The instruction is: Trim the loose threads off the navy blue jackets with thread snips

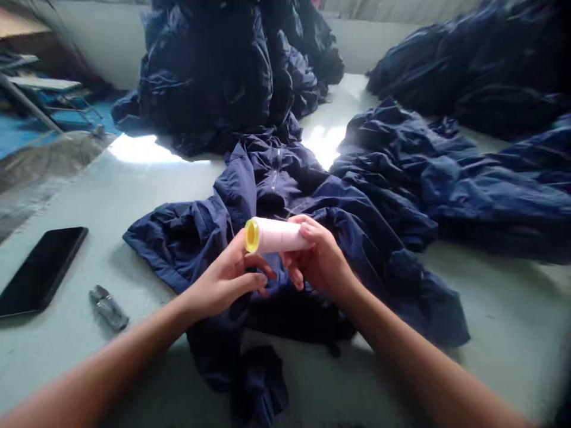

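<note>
My right hand [319, 255] grips a white thread spool [274, 235] with a yellow core, held sideways above a navy jacket [294, 184] spread on the table. My left hand [227, 276] is just below the spool's yellow end, its fingers pinched together and its thumb near the spool. Whether it holds a thread end is too fine to see. Both forearms reach in from the bottom edge.
A black phone [42, 268] lies at the left on the pale table [491, 309]. Small grey thread snips [108, 307] lie beside it. Heaps of navy garments [223, 71] fill the back and the right side [468, 154].
</note>
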Demonstrator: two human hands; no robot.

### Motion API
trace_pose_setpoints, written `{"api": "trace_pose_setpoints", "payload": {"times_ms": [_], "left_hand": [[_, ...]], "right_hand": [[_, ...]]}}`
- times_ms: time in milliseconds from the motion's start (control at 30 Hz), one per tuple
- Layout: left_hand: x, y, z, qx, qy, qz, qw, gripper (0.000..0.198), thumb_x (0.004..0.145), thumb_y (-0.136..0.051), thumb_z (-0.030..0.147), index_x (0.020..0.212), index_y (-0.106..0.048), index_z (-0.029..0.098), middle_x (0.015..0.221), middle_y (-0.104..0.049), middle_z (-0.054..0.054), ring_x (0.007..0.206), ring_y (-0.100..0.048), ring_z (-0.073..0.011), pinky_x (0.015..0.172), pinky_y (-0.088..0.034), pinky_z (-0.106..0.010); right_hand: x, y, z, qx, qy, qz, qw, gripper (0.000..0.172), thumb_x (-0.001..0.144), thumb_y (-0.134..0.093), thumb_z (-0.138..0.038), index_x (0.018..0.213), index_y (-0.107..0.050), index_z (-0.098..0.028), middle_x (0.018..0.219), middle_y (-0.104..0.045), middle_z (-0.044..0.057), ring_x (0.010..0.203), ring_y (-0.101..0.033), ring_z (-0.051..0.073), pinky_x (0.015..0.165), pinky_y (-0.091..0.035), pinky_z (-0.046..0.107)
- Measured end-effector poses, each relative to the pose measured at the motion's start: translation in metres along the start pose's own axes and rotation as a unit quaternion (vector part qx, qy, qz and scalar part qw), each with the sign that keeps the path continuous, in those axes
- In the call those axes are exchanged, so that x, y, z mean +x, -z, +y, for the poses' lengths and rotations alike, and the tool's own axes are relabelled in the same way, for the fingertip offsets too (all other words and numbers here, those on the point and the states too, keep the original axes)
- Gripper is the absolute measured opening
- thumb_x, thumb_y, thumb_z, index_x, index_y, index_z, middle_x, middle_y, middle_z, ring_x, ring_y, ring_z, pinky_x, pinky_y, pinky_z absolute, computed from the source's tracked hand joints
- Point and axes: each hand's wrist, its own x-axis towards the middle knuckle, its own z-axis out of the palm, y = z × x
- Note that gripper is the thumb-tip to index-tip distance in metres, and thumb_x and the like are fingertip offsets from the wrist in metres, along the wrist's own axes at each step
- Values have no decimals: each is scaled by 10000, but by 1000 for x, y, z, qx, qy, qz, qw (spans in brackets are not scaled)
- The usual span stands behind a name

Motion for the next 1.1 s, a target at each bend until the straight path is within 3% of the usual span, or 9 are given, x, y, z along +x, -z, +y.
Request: {"api": "trace_pose_setpoints", "payload": {"times_ms": [67, 167, 333, 433, 500, 633, 767, 967, 1100], "left_hand": [[-2, -1, -1, 75, 22, 27, 997, 267, 1050, -682, 393, 1208, -670, 178, 929, -695, -24, 784, -677, -149, 694, -563, -245], [-5, -3, -1, 167, 37, 61, 983, 341, 1116, -553, 434, 1008, -703, 147, 732, -609, 17, 643, -602, -107, 637, -483, -225], [-12, -8, 2, 289, 3, 51, 956, 368, 1152, -454, 390, 1020, -712, 162, 675, -547, 40, 614, -555, -108, 611, -436, -235], [-14, -6, 7, 367, -65, 59, 926, 281, 1134, -485, 285, 998, -701, 166, 806, -662, 10, 733, -623, -115, 712, -474, -231], [-14, -2, 11, 400, -103, 89, 906, 235, 1117, -501, 233, 999, -694, 170, 887, -699, -1, 797, -646, -120, 762, -484, -230], [-11, 7, 14, 428, -121, 136, 885, 260, 1116, -483, 222, 947, -675, 175, 849, -670, 8, 774, -622, -122, 748, -470, -236], [-10, 6, 6, 438, -100, 73, 890, 272, 1125, -471, 245, 927, -645, 177, 851, -665, -4, 771, -611, -139, 742, -464, -259], [-11, 2, -2, 470, -106, 36, 876, 284, 1129, -481, 253, 881, -599, 182, 816, -625, -1, 725, -584, -133, 710, -439, -267], [-12, 6, 4, 488, -122, 51, 863, 259, 1116, -500, 230, 893, -621, 179, 804, -630, 7, 731, -601, -129, 720, -447, -253]], "right_hand": [[1, 0, -1, 1, -7, 27, 1000, 301, 985, -588, -526, 1017, -525, -233, 598, -707, -1, 312, -549, 153, 276, -449, 229], [2, 0, -1, 0, -4, 72, 997, 343, 988, -593, -574, 996, -504, -243, 586, -681, -13, 318, -508, 138, 277, -423, 222], [2, 2, 5, -59, 47, 157, 985, 320, 983, -691, -525, 1047, -520, -262, 713, -670, -37, 417, -534, 126, 354, -435, 228], [-2, 5, 2, -225, 96, 189, 951, 267, 934, -757, -375, 1123, -606, -261, 757, -641, -46, 478, -541, 123, 412, -458, 235], [-4, 6, -2, -317, 123, 176, 924, 183, 868, -756, -261, 1039, -697, -234, 769, -623, -34, 536, -555, 121, 463, -479, 231], [-5, 6, -9, -163, 23, 84, 983, 74, 760, -666, -243, 789, -706, -188, 617, -545, -35, 468, -454, 105, 409, -430, 218], [-3, 1, -10, -46, -51, 28, 997, 261, 853, -577, -455, 858, -654, -206, 474, -400, -92, 350, -263, 87, 335, -387, 239], [1, 0, 1, 8, 15, 92, 996, 225, 908, -697, -404, 956, -595, -210, 642, -696, 2, 408, -505, 119, 464, -556, 298], [-1, 3, 10, -94, 64, 132, 985, 205, 944, -760, -359, 1052, -636, -236, 686, -668, -38, 459, -576, 141, 427, -559, 280]]}}
